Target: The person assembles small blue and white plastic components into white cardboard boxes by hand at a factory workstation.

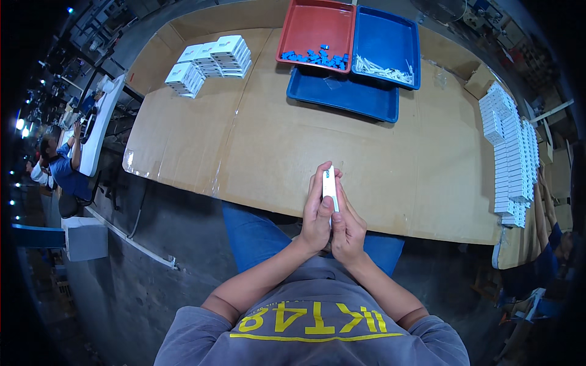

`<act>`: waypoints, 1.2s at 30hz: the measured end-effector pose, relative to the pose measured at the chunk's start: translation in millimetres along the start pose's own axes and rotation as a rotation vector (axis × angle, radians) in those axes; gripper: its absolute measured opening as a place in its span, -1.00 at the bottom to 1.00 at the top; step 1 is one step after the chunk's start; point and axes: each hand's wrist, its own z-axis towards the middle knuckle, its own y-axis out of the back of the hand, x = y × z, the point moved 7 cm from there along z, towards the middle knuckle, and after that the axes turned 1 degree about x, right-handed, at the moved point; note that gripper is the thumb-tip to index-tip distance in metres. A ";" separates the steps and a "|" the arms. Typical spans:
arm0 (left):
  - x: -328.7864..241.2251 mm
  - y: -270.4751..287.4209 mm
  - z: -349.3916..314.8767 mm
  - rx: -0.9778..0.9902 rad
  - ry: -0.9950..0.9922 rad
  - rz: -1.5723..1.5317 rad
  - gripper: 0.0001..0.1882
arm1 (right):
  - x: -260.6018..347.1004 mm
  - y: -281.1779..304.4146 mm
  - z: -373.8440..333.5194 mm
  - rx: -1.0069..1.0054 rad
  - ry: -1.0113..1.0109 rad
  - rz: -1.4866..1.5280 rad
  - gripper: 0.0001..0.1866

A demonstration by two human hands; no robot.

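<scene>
A small white box is held upright on its narrow side between my two hands, over the near edge of the cardboard-covered table. My left hand closes on its left side, with the thumb lying along the near face. From the other side my right hand presses against it, its thumb near the box's lower end. The palms partly hide the box, so its full shape does not show.
Stacks of white boxes stand at the back left and along the right edge. At the back are a red tray of blue parts, a blue tray of white sticks and a lower blue tray. Another person sits at the far left.
</scene>
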 end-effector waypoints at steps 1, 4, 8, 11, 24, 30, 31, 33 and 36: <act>0.5 0.4 -0.9 -0.001 -0.004 -0.031 0.07 | -0.9 -0.1 -0.5 0.000 0.000 0.001 -0.49; 1.3 1.0 0.6 -0.009 0.052 -0.053 0.08 | -5.9 1.3 -1.4 0.000 -0.013 0.034 -0.48; 3.1 6.1 2.1 -0.005 0.081 -0.012 0.12 | -12.3 0.9 2.8 0.036 -0.018 0.020 -0.48; -0.5 12.3 6.4 -0.006 0.024 0.055 0.17 | -18.8 6.1 8.5 0.020 -0.109 0.131 -0.48; -16.4 6.9 6.1 -0.012 -0.215 0.356 -0.05 | -32.2 -5.8 2.9 0.038 -0.600 0.602 -0.40; -29.1 3.9 -4.2 -0.110 -0.380 0.494 -0.15 | -15.2 -10.9 -3.6 -0.011 -0.582 0.608 -0.46; -27.7 6.4 -4.6 -0.149 -0.350 0.475 -0.18 | -14.8 -10.7 -5.7 -0.011 -0.563 0.598 -0.46; -26.8 8.7 -3.4 -0.143 -0.396 0.404 -0.20 | -14.2 -10.4 -10.3 -0.001 -0.536 0.542 -0.46; -31.7 10.0 -4.0 -0.137 -0.431 0.302 -0.21 | -13.9 -9.5 -14.0 0.020 -0.492 0.494 -0.46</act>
